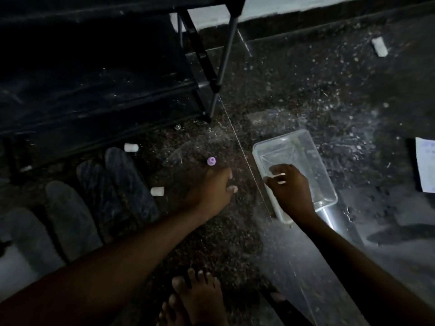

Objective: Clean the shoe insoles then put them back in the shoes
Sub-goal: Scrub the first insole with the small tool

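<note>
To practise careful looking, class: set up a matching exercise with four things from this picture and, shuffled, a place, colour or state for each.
Things:
1. plastic tub
2. small round cap
3. insoles
4. sheet of paper

Descriptions:
a. purple
b. at the right edge of the view
c. held at its rim by the right hand
d. in a row at the left

Pairs: 1-c, 2-a, 3-d, 4-b

Insoles point(98, 198) left of tub point(303, 147)
</note>
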`<state>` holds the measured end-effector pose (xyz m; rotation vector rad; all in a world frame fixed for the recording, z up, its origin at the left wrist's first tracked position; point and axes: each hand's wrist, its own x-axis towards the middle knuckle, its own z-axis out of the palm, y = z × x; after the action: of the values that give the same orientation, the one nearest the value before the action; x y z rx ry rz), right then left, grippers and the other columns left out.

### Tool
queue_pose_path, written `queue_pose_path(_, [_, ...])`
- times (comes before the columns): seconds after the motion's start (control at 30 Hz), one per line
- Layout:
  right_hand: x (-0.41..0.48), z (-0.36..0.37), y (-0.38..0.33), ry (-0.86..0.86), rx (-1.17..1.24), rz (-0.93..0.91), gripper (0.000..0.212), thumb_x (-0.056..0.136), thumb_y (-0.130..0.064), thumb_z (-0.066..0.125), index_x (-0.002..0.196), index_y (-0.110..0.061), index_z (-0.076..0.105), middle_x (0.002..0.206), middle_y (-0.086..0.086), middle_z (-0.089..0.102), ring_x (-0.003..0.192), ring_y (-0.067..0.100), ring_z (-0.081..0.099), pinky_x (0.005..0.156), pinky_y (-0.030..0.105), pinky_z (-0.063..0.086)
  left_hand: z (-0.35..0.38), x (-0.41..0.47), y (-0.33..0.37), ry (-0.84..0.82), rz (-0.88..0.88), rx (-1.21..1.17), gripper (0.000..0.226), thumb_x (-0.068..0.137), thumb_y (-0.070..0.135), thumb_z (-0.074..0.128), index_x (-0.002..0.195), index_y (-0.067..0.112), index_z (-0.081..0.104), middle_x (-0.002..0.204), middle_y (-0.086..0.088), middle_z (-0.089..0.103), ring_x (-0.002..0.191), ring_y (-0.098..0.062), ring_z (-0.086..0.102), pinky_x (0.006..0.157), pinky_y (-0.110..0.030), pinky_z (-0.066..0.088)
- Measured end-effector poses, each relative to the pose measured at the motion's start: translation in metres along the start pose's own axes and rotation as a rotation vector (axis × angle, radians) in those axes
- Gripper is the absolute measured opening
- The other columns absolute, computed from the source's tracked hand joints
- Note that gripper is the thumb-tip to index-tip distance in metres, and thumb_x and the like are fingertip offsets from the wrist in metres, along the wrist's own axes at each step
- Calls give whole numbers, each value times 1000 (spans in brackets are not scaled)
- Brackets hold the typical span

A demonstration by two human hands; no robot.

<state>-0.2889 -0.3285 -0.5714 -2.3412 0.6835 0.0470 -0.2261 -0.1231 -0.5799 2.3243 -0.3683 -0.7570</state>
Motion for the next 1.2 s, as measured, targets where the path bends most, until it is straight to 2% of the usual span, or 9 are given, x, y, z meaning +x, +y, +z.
queue_pose_path(0.17, [-5, -17, 51, 25, -127, 182, 16, 89, -17, 74, 104, -13, 75, 97, 1, 75, 72, 9, 69, 68, 20, 50, 43, 10, 15, -48, -25, -26, 26, 89, 35, 75, 103, 31, 53, 105, -5, 63, 96, -29, 62, 86, -45, 56])
queue_pose_path(0.23, [-9, -19, 65, 24, -165, 236, 18, 88, -15, 72, 106, -14, 76, 99, 5, 77, 80, 17, 71, 72, 26, 51, 55, 13, 19, -53, -31, -11, 26, 90, 36, 75, 105, 29, 55, 105, -5, 65, 97, -30, 64, 85, -45, 57])
queue_pose_path(0.33, [-14, -17, 78, -33, -298, 230, 24, 90, -17, 72, 112, -10, 74, 106, 8, 75, 97, 27, 70, 71, 24, 41, 67, 14, 23, -50, -14, 41, 25, 92, 35, 74, 110, 23, 62, 109, -5, 69, 101, -28, 65, 87, -42, 56])
queue_pose_path(0.4, [-17, -11, 87, -57, -351, 253, 26, 90, -21, 71, 114, -10, 73, 104, 11, 75, 94, 27, 71, 69, 24, 41, 73, 13, 25, -37, 5, 63, 25, 90, 36, 75, 109, 23, 63, 107, -4, 71, 99, -28, 67, 85, -41, 56])
queue_pose_path(0.53, [-15, -2, 93, -72, -362, 277, 18, 90, -19, 70, 101, -5, 72, 89, 16, 74, 76, 32, 71, 70, 38, 57, 81, 11, 28, -43, 1, 45, 25, 89, 36, 76, 107, 24, 62, 105, -3, 70, 98, -27, 67, 84, -41, 55])
queue_pose_path(0.7, [-10, 8, 92, -129, -459, 235, 22, 89, -25, 74, 98, -6, 70, 96, 15, 72, 85, 36, 68, 67, 35, 50, 82, 11, 30, -34, 13, 68, 24, 91, 36, 75, 108, 24, 62, 105, -2, 69, 100, -25, 66, 85, -41, 56])
queue_pose_path(0.87, [-10, 15, 97, -145, -518, 183, 14, 91, -17, 70, 85, -6, 65, 83, 14, 70, 72, 33, 68, 56, 32, 44, 82, 14, 31, -35, 21, 54, 24, 91, 33, 76, 107, 23, 62, 104, -2, 69, 97, -25, 66, 83, -41, 56])
queue_pose_path(1.07, [-11, 17, 100, -123, -502, 163, 19, 93, -12, 62, 75, -7, 64, 76, 11, 68, 67, 30, 67, 54, 30, 39, 78, 14, 31, -19, 31, 56, 24, 91, 33, 75, 109, 21, 63, 105, -3, 70, 98, -25, 66, 81, -38, 56])
queue_pose_path(1.2, [-11, 8, 93, -88, -387, 187, 22, 88, -10, 65, 67, -9, 69, 67, 7, 69, 64, 28, 67, 57, 35, 52, 73, 13, 30, -4, 34, 77, 24, 92, 33, 74, 110, 21, 63, 109, -2, 71, 101, -23, 66, 81, -36, 55])
